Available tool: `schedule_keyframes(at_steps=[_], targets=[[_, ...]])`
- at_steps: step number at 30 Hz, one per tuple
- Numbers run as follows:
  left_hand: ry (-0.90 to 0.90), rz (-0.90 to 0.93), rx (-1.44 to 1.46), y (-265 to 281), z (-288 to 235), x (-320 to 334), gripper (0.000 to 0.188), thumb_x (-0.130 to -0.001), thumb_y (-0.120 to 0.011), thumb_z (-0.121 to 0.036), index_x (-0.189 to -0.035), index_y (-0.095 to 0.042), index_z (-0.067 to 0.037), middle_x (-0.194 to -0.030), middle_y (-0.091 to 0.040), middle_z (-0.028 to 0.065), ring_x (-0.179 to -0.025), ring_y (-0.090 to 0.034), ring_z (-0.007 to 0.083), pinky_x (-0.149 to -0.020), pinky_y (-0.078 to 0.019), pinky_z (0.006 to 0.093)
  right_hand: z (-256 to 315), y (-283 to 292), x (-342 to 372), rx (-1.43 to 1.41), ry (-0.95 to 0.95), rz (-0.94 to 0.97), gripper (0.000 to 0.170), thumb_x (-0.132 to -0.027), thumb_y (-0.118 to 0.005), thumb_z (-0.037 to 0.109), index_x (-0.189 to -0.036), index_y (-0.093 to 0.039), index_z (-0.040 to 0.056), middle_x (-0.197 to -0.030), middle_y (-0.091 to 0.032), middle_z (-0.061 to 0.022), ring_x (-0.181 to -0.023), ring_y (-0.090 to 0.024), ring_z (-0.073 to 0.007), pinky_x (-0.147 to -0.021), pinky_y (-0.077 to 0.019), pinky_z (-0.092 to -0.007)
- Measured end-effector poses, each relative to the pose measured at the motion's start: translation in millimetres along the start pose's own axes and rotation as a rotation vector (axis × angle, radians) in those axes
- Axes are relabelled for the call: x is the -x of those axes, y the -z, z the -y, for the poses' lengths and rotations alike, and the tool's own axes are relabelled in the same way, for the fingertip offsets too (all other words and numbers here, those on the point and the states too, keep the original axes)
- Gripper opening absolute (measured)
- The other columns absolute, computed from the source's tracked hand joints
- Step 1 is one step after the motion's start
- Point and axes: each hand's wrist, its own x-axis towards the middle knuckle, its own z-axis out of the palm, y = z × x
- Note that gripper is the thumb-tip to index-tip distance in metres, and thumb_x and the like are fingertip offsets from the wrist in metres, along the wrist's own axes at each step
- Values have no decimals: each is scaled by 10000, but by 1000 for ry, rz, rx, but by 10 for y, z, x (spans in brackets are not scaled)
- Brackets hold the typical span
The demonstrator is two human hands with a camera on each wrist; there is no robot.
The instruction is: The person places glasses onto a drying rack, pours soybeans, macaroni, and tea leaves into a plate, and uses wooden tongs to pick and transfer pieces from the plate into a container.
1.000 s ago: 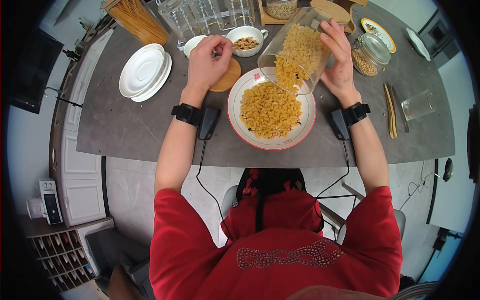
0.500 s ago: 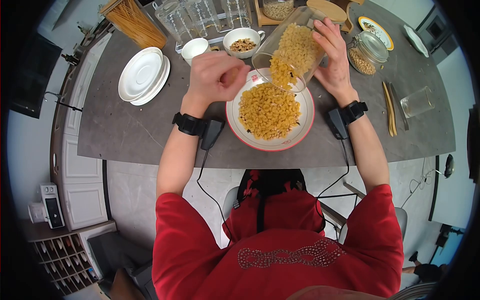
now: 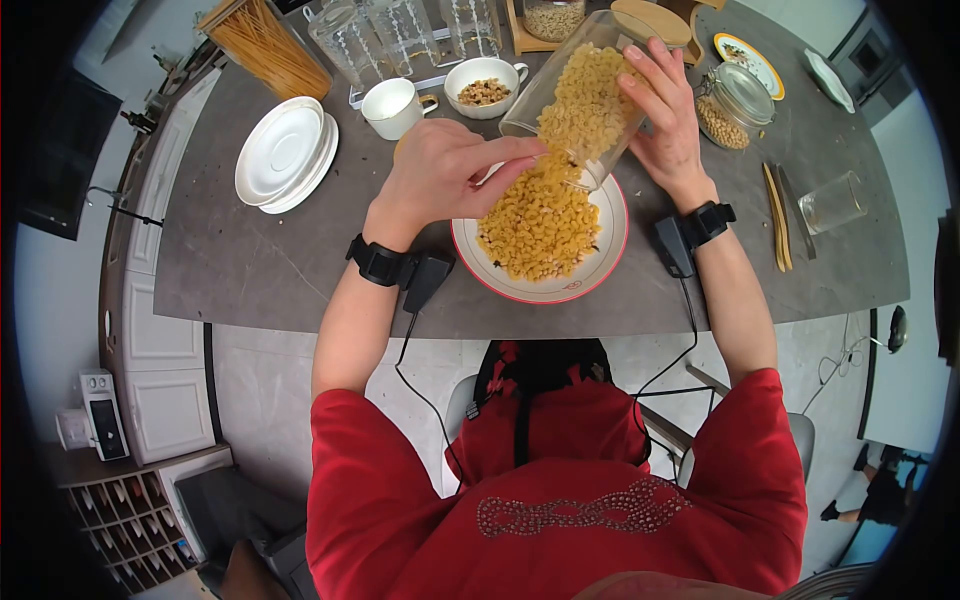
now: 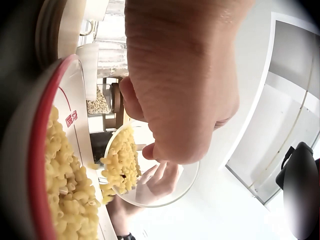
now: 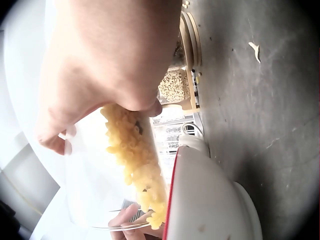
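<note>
My right hand (image 3: 668,125) holds a clear jar (image 3: 590,110) tilted over the bowl, mouth down toward the left. Yellow macaroni (image 5: 132,150) fills much of the jar, with a few dark bits among it, and spills at its rim. Beneath, a white red-rimmed bowl (image 3: 470,250) holds a heap of macaroni (image 3: 540,230). At the jar's mouth is my left hand (image 3: 445,175), index finger and thumb reaching toward the pasta, other fingers curled. I cannot tell whether those fingertips pinch anything. In the left wrist view the back of the left hand (image 4: 182,85) hides its fingertips.
Behind the left hand stand a white cup (image 3: 393,108) and another cup (image 3: 485,75) with mixed beans. Stacked saucers (image 3: 280,150) lie at left. A clip-top jar of beans (image 3: 735,105), wooden tongs (image 3: 777,215), and a glass (image 3: 833,205) are at right. Glasses (image 3: 400,40) line the back.
My left hand has come from beside the cups down and right to the jar's mouth. The right hand keeps the jar tilted, shifted slightly left. A person's legs have appeared at far lower right.
</note>
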Motion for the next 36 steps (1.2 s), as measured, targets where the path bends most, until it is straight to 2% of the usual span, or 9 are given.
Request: schedule_keyframes(at_steps=[4,10,12,15,22,25,27,31,36], targets=[[-6,26,-16,-8,-7,-7,318,-812,-813,-58,-1100,-814,-191,-552,-542,7,-479,-515,160,-479,-376,319,-2,-13,-17,-28,-5,-10,910,-612,-783,-139,-1429,-526,166,-1550,-517,-68,-1476,-443,-368,-1218,-368,-604],[50,-42,18,4,-22,-17,262,-816,-811,-46,-1056,-821,-152,-515,-474,-1,-455,-467,142,-470,-358,306,2,-18,6,-89,-51,21,924,-627,-800,-121,-1455,-494,152,-1548,-512,-85,-1482,-435,-374,-1225,-362,-590],[52,-72,-1,-5,2,-10,222,-827,-814,-122,-1028,-804,-216,-485,-506,-15,-425,-509,149,-439,-368,308,0,-18,-13,-89,-60,26,922,-630,-799,-120,-1457,-492,148,-1547,-512,-87,-1482,-435,-374,-1227,-362,-585],[87,-79,30,-18,6,3,238,-823,-813,-110,-1035,-805,-218,-485,-500,-16,-424,-507,148,-438,-368,310,35,-14,-12,-106,-95,12,927,-625,-798,-119,-1459,-489,140,-1547,-511,-92,-1481,-437,-373,-1228,-364,-577],[45,-65,-3,-11,-13,-6,248,-825,-809,-107,-1043,-807,-225,-488,-496,-18,-432,-507,147,-438,-368,315,12,-12,-24,-87,-83,11,927,-620,-805,-113,-1456,-492,136,-1536,-522,-93,-1474,-447,-373,-1220,-379,-573],[112,-52,40,-4,-21,-9,250,-827,-807,-107,-1044,-807,-230,-492,-503,-18,-437,-513,149,-440,-371,314,30,-4,-18,-86,-81,11,926,-620,-807,-112,-1455,-496,141,-1537,-523,-90,-1472,-450,-373,-1217,-383,-575],[57,-46,41,-9,-28,-17,269,-828,-804,-41,-1075,-822,-146,-512,-434,-8,-452,-429,126,-460,-332,299,12,-2,-28,-78,-69,13,926,-620,-809,-110,-1455,-498,145,-1539,-523,-88,-1471,-451,-373,-1216,-384,-576],[68,-50,44,-14,-33,-7,269,-839,-800,-52,-1085,-820,-157,-514,-444,-4,-452,-432,128,-461,-334,300,-1,-5,-11,-28,-22,4,892,-633,-809,-113,-1435,-526,156,-1542,-528,-74,-1467,-457,-367,-1208,-396,-579],[121,34,87,-49,-31,3,275,-863,-784,-73,-1113,-814,-184,-515,-447,3,-450,-437,140,-465,-344,311,-31,-16,-2,-1,19,-1,862,-640,-807,-120,-1415,-548,157,-1538,-535,-69,-1462,-465,-364,-1203,-404,-579]])
